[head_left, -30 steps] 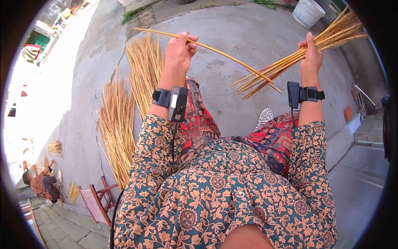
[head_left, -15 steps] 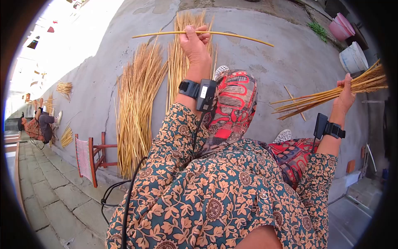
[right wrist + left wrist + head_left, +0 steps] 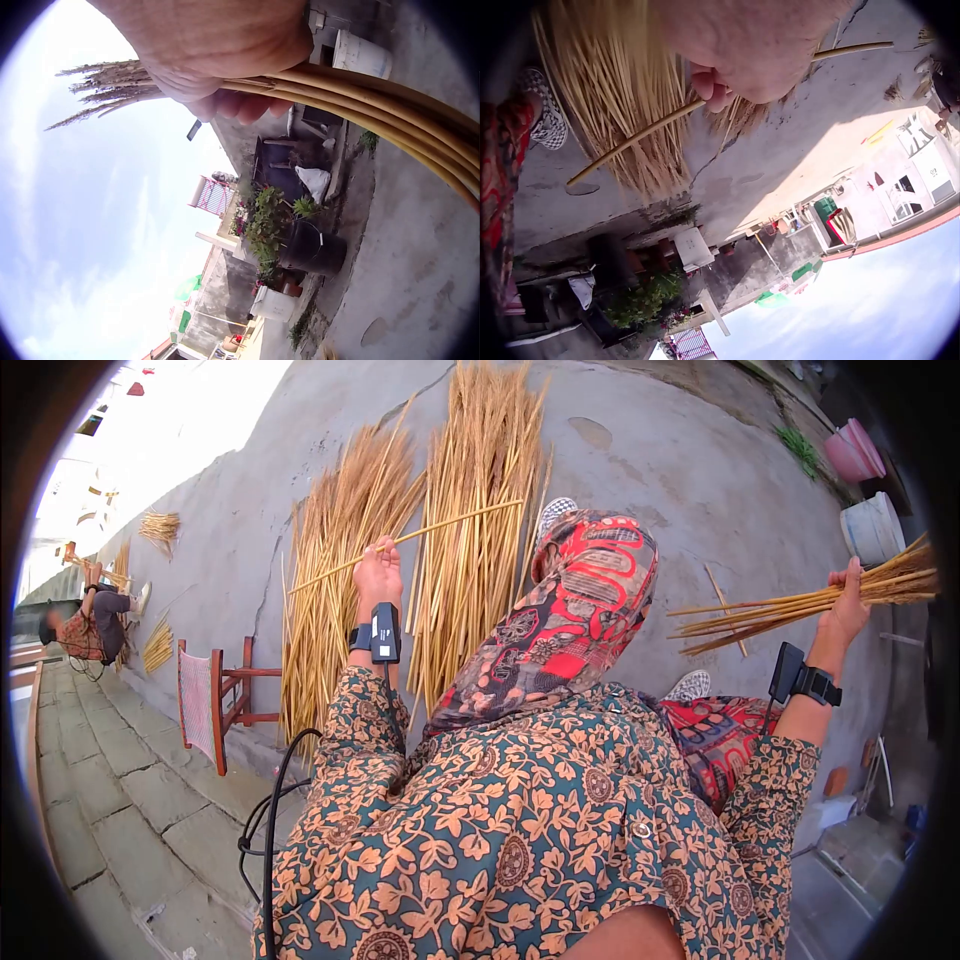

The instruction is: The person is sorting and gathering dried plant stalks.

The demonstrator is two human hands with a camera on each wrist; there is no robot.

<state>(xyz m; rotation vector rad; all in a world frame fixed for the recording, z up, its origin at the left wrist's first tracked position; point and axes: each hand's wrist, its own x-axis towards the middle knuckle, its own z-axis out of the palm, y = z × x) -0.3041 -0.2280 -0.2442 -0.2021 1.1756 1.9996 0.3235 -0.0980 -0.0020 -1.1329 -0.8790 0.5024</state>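
Note:
My left hand [image 3: 378, 572] holds a single yellow stalk [image 3: 455, 521] near its middle, above two piles of straw on the ground. In the left wrist view the curled fingers [image 3: 714, 94] show around the same stalk, which sticks out on both sides. Off to the right, my right hand [image 3: 848, 610] grips a bundle of stalks [image 3: 765, 612], bare ends toward my knees and feathery heads pointing outward. The right wrist view shows that bundle [image 3: 375, 105] passing through the fist. Below the left hand lie the left pile [image 3: 335, 580] and the right pile [image 3: 475, 500], heads away from me.
A small wooden stool [image 3: 215, 700] with a woven seat stands at the left, near a black cable [image 3: 268, 830]. A loose stalk [image 3: 722, 605] lies on the concrete. White [image 3: 872, 525] and pink [image 3: 855, 450] buckets stand at the far right. Another person [image 3: 90, 625] sits at far left.
The left hand has carried the single stalk away from the bundle, leftward and down over the straw piles. The right hand still grips its bundle, farther right in view as the head turned left.

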